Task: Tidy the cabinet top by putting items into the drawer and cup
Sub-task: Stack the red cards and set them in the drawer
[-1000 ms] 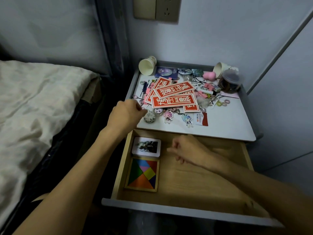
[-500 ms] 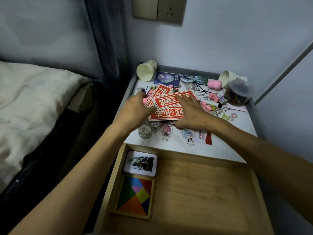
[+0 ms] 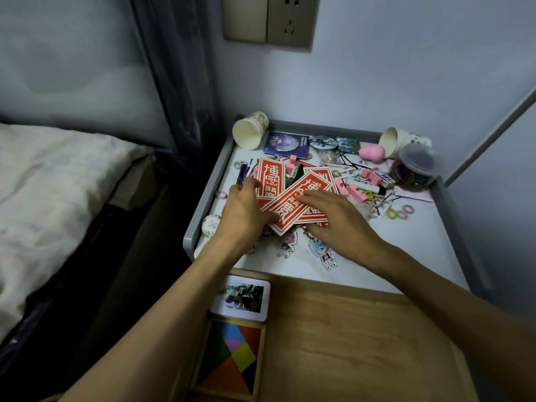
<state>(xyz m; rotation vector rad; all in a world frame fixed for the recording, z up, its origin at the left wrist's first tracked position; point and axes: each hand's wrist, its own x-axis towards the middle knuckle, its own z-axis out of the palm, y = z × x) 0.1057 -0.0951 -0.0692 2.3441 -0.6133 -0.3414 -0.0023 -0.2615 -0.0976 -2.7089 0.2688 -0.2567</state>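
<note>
1. Nearest, the drawer (image 3: pixel 362 343) stands pulled out below the near edge of the cabinet top (image 3: pixel 406 256). Its wooden floor is bare on the right. A tangram puzzle (image 3: pixel 232 358) and a white picture box (image 3: pixel 240 297) lie against its left wall.
2. Just past the near edge, flat keychain figures (image 3: pixel 324 253) lie loose, close under both wrists.
3. Then the hands, side by side over the left half of the top. The left hand (image 3: pixel 243 210) sits at the left edge of the red cards (image 3: pixel 293 204) with its fingers bent in toward them. The tips are hidden, so I cannot tell whether it pinches the pile or only braces it. The right hand (image 3: pixel 333 216) lies flat, fingers straight and spread, pressing the cards from above and from the right.
4. The cards are the thing in hand. They form a loose, overlapping fan between the two hands, directly ahead of the drawer. The top card's long axis runs from near-left to far-right, and a second card beside the left thumb runs near to far. Both hands reach them equally. Squaring the fan looks needed first, then a short pull straight back over the near edge into the drawer's bare side.
5. Farthest, one paper cup (image 3: pixel 249 132) lies on its side in the far left corner and a second cup (image 3: pixel 394 140) in the far right corner, beside a clear jar (image 3: pixel 414 169).
</note>
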